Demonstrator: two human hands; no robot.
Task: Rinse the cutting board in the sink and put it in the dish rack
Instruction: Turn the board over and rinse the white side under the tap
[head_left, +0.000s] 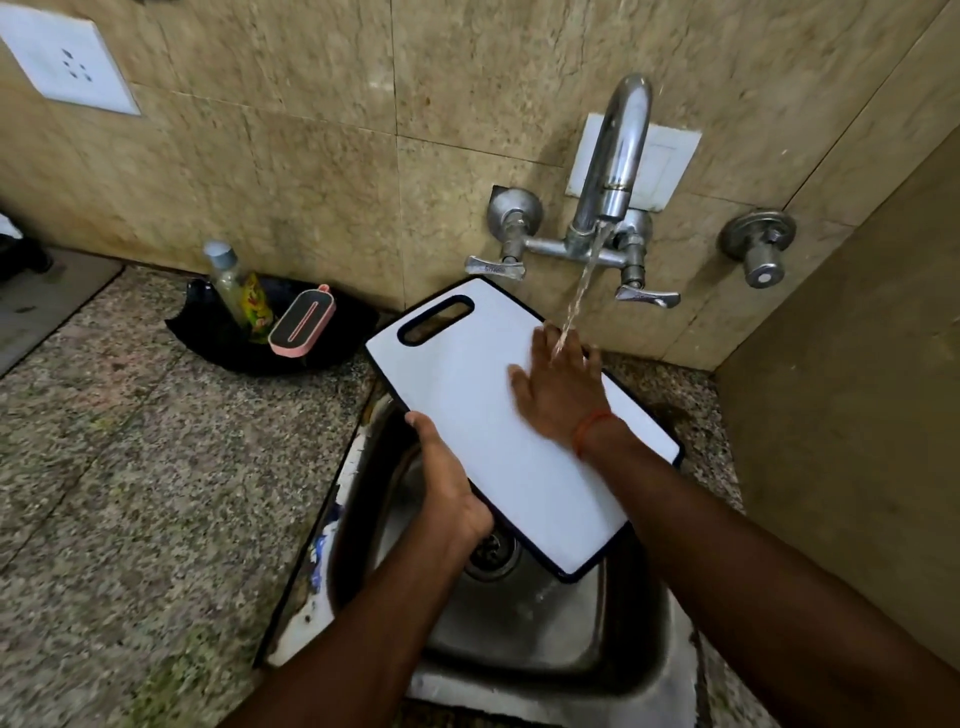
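Note:
A white cutting board (467, 395) with a dark rim and a slot handle at its far end is tilted over the steel sink (524, 639). My left hand (449, 483) grips the board's near left edge from below. My right hand (563, 392) lies flat on the board's top face with fingers spread, right under the stream of water (579, 296) running from the chrome tap (618, 156). The water hits the back of my right hand. No dish rack is in view.
On the speckled granite counter (130, 467) to the left stands a black tray (223, 338) holding a clear bottle (226, 280) and a pink-rimmed scrubber (301, 322). Tiled walls close in behind and to the right. The sink drain (493, 553) shows below the board.

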